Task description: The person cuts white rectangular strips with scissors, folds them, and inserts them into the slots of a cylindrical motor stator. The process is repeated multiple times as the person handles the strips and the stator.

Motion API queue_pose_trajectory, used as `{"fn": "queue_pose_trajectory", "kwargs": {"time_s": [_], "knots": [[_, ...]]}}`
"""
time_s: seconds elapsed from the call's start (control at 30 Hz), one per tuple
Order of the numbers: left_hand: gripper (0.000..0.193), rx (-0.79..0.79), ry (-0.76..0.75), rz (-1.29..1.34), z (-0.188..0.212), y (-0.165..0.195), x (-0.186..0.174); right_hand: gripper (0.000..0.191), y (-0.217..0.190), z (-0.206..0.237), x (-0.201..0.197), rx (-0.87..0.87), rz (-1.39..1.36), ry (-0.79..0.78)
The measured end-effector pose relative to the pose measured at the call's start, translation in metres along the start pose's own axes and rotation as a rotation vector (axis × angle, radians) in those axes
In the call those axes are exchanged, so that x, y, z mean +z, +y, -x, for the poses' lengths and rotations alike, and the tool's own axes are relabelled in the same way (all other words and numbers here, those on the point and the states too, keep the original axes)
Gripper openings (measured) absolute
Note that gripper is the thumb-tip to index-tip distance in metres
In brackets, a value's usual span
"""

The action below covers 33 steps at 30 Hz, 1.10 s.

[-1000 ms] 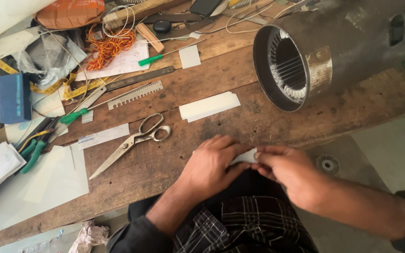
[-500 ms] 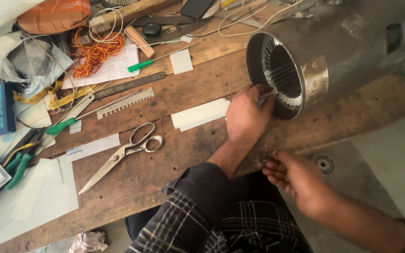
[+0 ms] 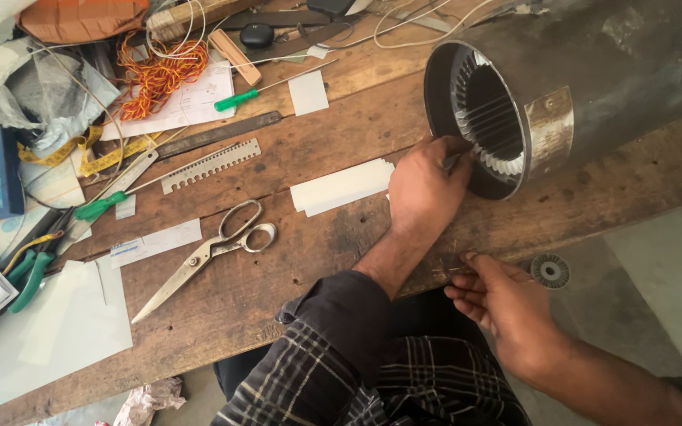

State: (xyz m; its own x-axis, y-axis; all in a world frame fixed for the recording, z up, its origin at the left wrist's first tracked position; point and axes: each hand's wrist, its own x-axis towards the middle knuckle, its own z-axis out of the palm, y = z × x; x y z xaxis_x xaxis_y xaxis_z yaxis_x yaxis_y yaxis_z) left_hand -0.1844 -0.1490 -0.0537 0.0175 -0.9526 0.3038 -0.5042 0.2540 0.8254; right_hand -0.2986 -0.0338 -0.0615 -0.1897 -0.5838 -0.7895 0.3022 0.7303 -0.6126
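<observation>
I see my left hand (image 3: 424,189) at the slotted mouth of the big grey metal motor housing (image 3: 586,95), far right on the worn wooden bench (image 3: 294,150). Steel scissors (image 3: 207,256) lie left of a stack of white paper strips (image 3: 341,188); my right hand (image 3: 507,312) is at the near edge.

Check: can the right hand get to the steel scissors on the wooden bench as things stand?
Probably yes, but awkwardly. The right hand rests at the wooden bench's near edge, holding nothing visible. The left forearm, stretched to the slotted metal cylinder, lies between it and the steel scissors, so it must cross over.

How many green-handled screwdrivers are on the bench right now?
2. One green-handled screwdriver lies on the paper sheet near the orange wire coil; the other lies left of the scissors. Clutter at the left may hide more.
</observation>
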Motion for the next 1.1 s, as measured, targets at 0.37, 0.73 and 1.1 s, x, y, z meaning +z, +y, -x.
{"fn": "queue_pose_trajectory", "kwargs": {"time_s": [0.37,0.73,1.1], "knots": [[0.018,0.001,0.001,-0.051,0.001,0.004,0.004,0.027,-0.001,0.005,0.005,-0.013,0.019,0.025],[0.028,0.079,-0.201,-0.165,-0.015,0.002,-0.003,0.02,0.008,-0.003,-0.001,-0.037,-0.047,0.005],[0.055,0.248,-0.196,-0.093,-0.019,-0.005,0.002,0.022,0.009,-0.006,-0.002,-0.039,-0.064,-0.017]]}}
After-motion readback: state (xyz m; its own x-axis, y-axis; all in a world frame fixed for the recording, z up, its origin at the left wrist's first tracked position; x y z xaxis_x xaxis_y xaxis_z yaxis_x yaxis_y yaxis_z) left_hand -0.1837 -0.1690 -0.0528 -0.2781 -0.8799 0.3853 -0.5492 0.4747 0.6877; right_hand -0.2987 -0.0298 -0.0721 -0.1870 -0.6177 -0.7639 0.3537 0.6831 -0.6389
